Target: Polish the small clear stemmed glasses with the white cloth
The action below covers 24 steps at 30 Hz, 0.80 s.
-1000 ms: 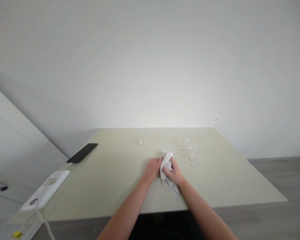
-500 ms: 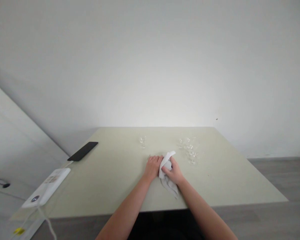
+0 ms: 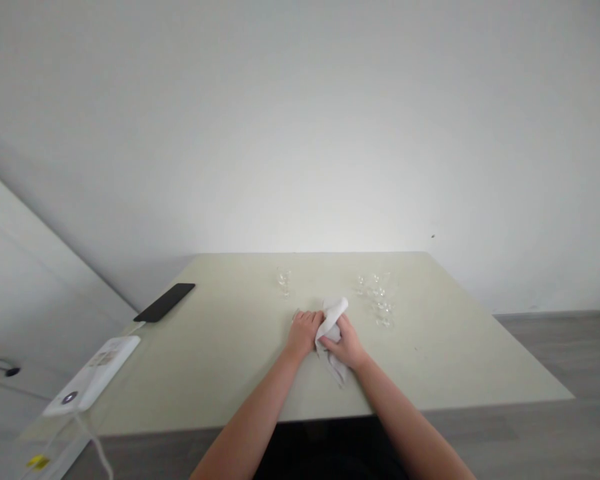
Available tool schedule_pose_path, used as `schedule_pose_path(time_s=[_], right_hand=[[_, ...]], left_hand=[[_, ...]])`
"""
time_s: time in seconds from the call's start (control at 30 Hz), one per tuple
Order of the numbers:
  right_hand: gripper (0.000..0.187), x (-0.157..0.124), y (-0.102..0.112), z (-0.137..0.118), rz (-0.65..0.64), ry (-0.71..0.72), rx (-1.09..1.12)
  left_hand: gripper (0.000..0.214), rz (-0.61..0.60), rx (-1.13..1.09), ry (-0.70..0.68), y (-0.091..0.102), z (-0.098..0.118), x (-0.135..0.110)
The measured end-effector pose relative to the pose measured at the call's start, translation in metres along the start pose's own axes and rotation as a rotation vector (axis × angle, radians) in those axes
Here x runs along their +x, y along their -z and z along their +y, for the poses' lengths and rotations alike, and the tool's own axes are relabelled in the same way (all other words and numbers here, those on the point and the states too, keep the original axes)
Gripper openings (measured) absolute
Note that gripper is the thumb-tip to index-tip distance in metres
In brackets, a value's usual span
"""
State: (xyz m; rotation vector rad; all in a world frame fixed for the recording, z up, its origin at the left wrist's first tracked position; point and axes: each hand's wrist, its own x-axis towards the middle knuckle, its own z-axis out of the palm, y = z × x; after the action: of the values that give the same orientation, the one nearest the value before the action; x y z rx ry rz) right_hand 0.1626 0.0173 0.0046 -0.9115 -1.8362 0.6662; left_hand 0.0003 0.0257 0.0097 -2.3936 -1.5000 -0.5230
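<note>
Just nearer the person than the lone glass on the desk, the right hand has its grip clamped on the white cloth. The left hand touches the cloth, but I cannot tell its grip.

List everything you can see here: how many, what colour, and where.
table: one, pale beige, middle of the view
cloth: one, white, between the two hands, its tail lying on the table
lone glass: one, clear, beyond the left hand
glass cluster: several, clear, exact count unclear, beyond the right hand to its right
phone: one, black, at the table's left edge
device: one, white, flat, at the near left corner, cable trailing off
wall: white, behind the table
floor: grey, at right
left hand: one, curled, against the cloth
right hand: one, gripping the cloth
</note>
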Motion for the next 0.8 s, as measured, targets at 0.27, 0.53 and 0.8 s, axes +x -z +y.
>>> schedule_pose_path(time_s=[0.27, 0.53, 0.8], right_hand=[[0.025, 0.008, -0.007, 0.007, 0.136, -0.274, 0.193], [0.038, -0.005, 0.002, -0.002, -0.073, 0.173, -0.121], [0.033, 0.002, -0.007, -0.002, 0.150, -0.105, 0.083]], left_hand=[[0.019, 0.096, 0.007, 0.002, 0.003, 0.001, 0.003], [0.012, -0.027, -0.057, 0.007, 0.000, -0.004, 0.000], [0.021, 0.104, -0.088, 0.017, 0.001, -0.001, 0.001]])
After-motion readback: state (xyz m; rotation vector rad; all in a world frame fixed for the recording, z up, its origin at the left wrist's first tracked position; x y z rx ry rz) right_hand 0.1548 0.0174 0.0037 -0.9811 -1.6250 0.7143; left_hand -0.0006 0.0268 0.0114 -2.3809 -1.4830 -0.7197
